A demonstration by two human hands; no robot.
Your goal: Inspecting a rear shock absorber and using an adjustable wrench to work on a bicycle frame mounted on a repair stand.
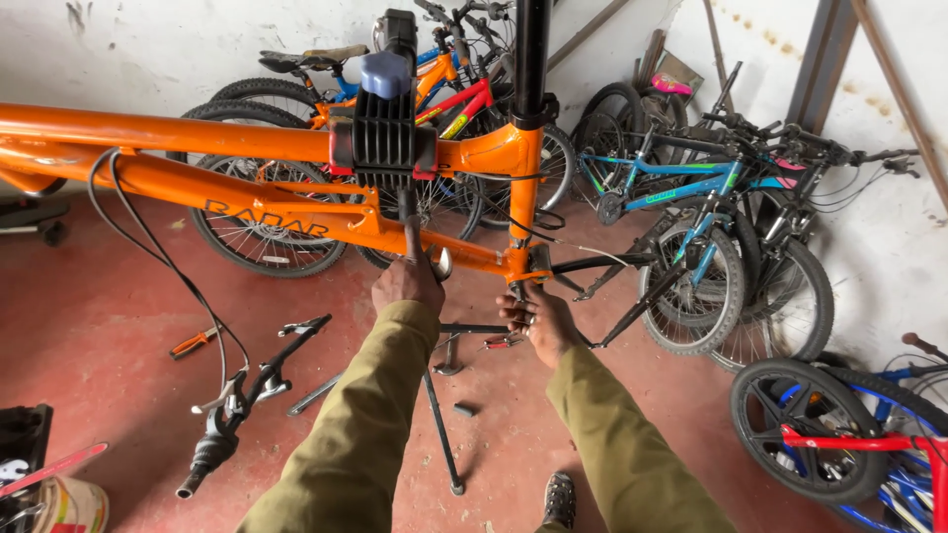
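The left hand (407, 279) is closed around a dark tool handle (411, 237) that rises in front of the lower tube of the orange frame (197, 133). A shiny metal part (443, 263) sits just beside the thumb; whether it belongs to the tool cannot be told. The right hand (536, 318) is cupped under the bottom bracket (525, 265), fingers curled against the underside; what it holds, if anything, is hidden.

The frame hangs in a black clamp (385, 138) on the repair stand, well above the red floor (99, 326).

Risks from this position:
- Tool slip. A sudden release at the fitting would likely drive the left knuckles into the tube or the clamp.
- Pinch. The right fingers lie directly under the work point, so a slipping tool or a dropped part would probably strike them.
- Frame rotation. Hard leverage at the bracket, off to one side of the clamp, may turn or tilt the frame in the jaws.
- Snag. A loose cable (158, 257) hangs from the frame down to a handlebar grip assembly (225, 424) on the floor; any frame movement may drag it.
- Trip. Tools (193, 342) and the stand leg (441, 434) lie near the shoe (560, 498).
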